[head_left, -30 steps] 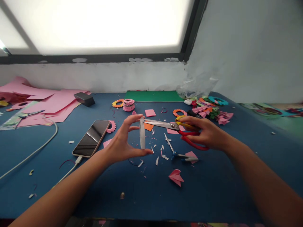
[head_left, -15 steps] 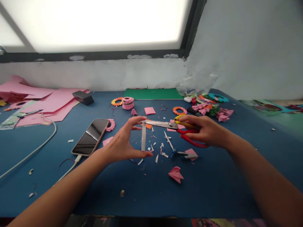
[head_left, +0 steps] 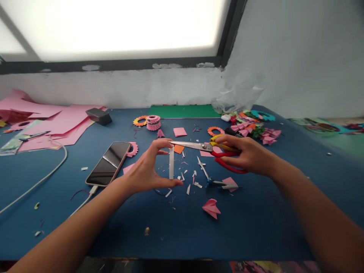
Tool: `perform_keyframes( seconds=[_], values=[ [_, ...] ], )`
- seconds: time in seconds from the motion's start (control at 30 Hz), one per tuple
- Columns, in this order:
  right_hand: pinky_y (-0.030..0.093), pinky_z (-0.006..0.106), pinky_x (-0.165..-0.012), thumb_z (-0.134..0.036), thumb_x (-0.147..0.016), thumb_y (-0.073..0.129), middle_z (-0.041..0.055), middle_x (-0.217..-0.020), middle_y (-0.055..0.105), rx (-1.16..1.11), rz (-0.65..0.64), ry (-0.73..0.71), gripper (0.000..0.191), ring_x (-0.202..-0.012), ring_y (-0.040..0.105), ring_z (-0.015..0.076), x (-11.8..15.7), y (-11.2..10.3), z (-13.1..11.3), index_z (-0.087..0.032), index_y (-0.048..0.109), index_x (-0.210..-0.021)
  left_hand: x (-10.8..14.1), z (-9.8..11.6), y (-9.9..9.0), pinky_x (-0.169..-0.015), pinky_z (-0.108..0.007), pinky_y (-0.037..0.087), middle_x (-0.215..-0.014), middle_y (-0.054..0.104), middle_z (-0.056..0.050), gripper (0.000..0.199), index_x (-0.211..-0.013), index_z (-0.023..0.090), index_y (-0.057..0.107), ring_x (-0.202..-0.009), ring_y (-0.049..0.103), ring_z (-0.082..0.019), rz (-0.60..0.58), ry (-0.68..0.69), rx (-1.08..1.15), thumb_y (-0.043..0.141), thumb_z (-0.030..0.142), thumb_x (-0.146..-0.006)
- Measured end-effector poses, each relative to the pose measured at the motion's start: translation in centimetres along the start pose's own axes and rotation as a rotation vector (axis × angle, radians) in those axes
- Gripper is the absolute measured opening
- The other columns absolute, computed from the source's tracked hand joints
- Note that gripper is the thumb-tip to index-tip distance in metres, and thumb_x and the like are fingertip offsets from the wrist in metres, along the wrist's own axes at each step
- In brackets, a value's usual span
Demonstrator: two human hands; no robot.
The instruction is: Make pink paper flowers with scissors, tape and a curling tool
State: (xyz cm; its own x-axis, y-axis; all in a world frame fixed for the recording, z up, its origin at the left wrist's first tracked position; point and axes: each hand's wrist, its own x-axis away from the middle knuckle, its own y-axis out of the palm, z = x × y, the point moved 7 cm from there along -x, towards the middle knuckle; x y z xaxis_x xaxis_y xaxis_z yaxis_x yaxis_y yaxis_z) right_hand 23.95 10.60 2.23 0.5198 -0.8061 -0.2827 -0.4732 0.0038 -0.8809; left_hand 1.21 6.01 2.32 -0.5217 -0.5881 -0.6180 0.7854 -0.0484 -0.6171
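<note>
My left hand (head_left: 148, 165) grips a narrow white strip (head_left: 171, 163), which stands upright between the thumb below and the index finger above. Whether the strip is paper or tape I cannot tell. In my right hand (head_left: 241, 151) is a pair of scissors (head_left: 204, 146) with red and yellow handles. Its blades look nearly closed, and their tips reach the strip's upper end at my left fingertips. Beneath the scissors lie an orange paper square (head_left: 178, 149) and small white scraps (head_left: 188, 189). A metal compass with blue parts (head_left: 209, 181) rests below my right hand, close to a folded pink paper piece (head_left: 211, 208).
A phone (head_left: 108, 163) on a white cable lies to the left. Behind it are pink sheets (head_left: 65, 123) and a dark block (head_left: 99, 116). Pink toothed rings (head_left: 153, 123) sit at the back, with a pile of coloured paper pieces (head_left: 247, 127) at the right.
The scissors have shifted slightly left, with their blades closer together at the strip's top. The left hand has barely moved and still holds the strip.
</note>
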Motion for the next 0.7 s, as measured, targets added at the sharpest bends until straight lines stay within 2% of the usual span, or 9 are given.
perform_keyframes(
  seconds=[0.1,0.2,0.3,0.4,0.47,0.57,0.63,0.7],
  values=[
    [0.050,0.037,-0.066,-0.038,-0.075,0.059,0.0059,-0.094,0.069,0.031,-0.036,0.045,0.039,-0.080,0.066,0.0262,-0.2,0.3,0.7,-0.026,0.056,-0.112,0.0,-0.2,0.0,-0.090,-0.039,0.050,-0.121,0.046,-0.011,0.076,-0.117,0.025,0.034,-0.120,0.046,-0.029,0.001,-0.004,-0.042,0.081,0.035,-0.059],
    [0.049,0.035,-0.067,-0.038,-0.075,0.060,0.0052,-0.096,0.069,0.051,-0.007,0.046,0.041,-0.082,0.065,0.0257,-0.3,0.1,0.8,-0.027,0.056,-0.114,0.1,-0.6,-0.3,-0.090,-0.041,0.049,-0.123,0.047,-0.012,0.076,-0.117,0.026,0.034,-0.118,0.048,-0.029,0.026,-0.042,-0.065,0.082,0.036,-0.058],
    [0.049,0.034,-0.067,-0.043,-0.076,0.059,0.0059,-0.096,0.068,0.113,0.030,0.114,0.043,-0.079,0.066,0.0245,-0.4,0.0,1.6,-0.025,0.055,-0.115,0.1,-1.3,-0.6,-0.091,-0.043,0.048,-0.126,0.047,-0.012,0.083,-0.123,0.029,0.030,-0.116,0.051,-0.028,0.057,-0.150,-0.033,0.082,0.037,-0.058],
    [0.048,0.037,-0.066,-0.049,-0.077,0.057,0.0099,-0.092,0.069,0.203,0.051,0.227,0.046,-0.076,0.065,0.0273,-0.5,0.4,3.2,-0.019,0.057,-0.111,0.1,-2.2,-0.3,-0.094,-0.045,0.046,-0.129,0.046,-0.011,0.087,-0.129,0.030,0.028,-0.116,0.050,-0.028,0.004,-0.307,0.007,0.080,0.040,-0.061],
    [0.048,0.039,-0.066,-0.049,-0.076,0.058,0.0126,-0.093,0.069,0.224,0.043,0.259,0.045,-0.079,0.065,0.0300,-0.5,0.9,4.1,-0.016,0.060,-0.108,0.2,-2.5,0.0,-0.099,-0.047,0.041,-0.131,0.044,-0.011,0.080,-0.130,0.028,0.033,-0.119,0.046,-0.028,-0.059,-0.375,-0.060,0.077,0.042,-0.065],
    [0.048,0.037,-0.065,-0.045,-0.077,0.060,0.0126,-0.091,0.069,0.191,0.025,0.242,0.036,-0.079,0.064,0.0283,-0.7,1.7,4.4,-0.015,0.065,-0.095,0.1,-2.8,0.2,-0.104,-0.055,0.031,-0.137,0.038,-0.012,0.071,-0.125,0.026,0.047,-0.127,0.036,-0.033,-0.133,-0.415,-0.262,0.076,0.045,-0.064],
    [0.048,0.036,-0.069,-0.042,-0.079,0.059,0.0119,-0.092,0.068,0.153,0.060,0.203,0.030,-0.082,0.063,0.0257,-1.0,2.1,3.3,-0.015,0.066,-0.089,0.0,-2.5,0.3,-0.105,-0.057,0.028,-0.138,0.038,-0.012,0.061,-0.118,0.025,0.054,-0.130,0.031,-0.034,-0.123,-0.387,-0.327,0.076,0.044,-0.064],
    [0.048,0.033,-0.074,-0.039,-0.082,0.059,0.0100,-0.096,0.067,0.101,0.123,0.140,0.027,-0.085,0.062,0.0212,-1.1,2.4,1.2,-0.015,0.063,-0.094,-0.1,-1.8,0.5,-0.103,-0.052,0.032,-0.131,0.047,-0.010,0.039,-0.107,0.023,0.061,-0.125,0.040,-0.029,-0.049,-0.338,-0.240,0.071,0.038,-0.073]
  ],
)
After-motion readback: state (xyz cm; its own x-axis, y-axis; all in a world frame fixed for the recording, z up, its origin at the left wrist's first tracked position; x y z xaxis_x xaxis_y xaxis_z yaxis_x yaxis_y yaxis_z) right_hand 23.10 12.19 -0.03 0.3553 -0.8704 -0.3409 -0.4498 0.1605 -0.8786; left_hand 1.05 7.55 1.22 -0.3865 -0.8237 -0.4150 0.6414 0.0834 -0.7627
